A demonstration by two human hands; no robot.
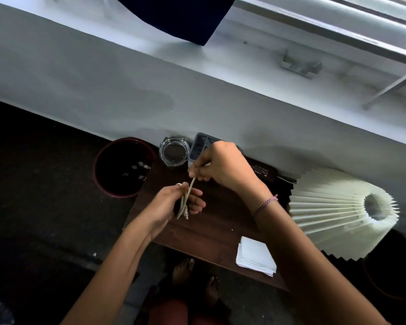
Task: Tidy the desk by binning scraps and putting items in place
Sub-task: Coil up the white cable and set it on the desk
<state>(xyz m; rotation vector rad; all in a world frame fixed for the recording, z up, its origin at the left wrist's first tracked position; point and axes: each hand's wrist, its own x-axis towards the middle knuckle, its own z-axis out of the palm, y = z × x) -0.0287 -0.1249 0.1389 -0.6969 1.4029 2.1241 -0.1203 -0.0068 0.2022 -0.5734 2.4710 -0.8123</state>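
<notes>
A pleated lampshade (333,214) is covering the right edge of the desk (216,233). A dark bin (124,167) is sitting off the left edge. Over the desk's middle, the left hand (171,204) is gripping a folded cable (187,197); the right hand (223,165) is pinching its top, half hiding a grey organiser (202,143).

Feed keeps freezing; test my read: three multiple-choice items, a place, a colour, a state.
1. The stack of white square papers lies: A on the floor; B on the brown wooden desk; C on the windowsill.
2. The rim of the round bin is: A dark red; B yellow; C blue.
3. The thin white cable is: A lying loose; B plugged in; C held by both hands.
B, it rests flat on the desk; A, the rim shows red; C, left hand and right hand grip it.
</notes>
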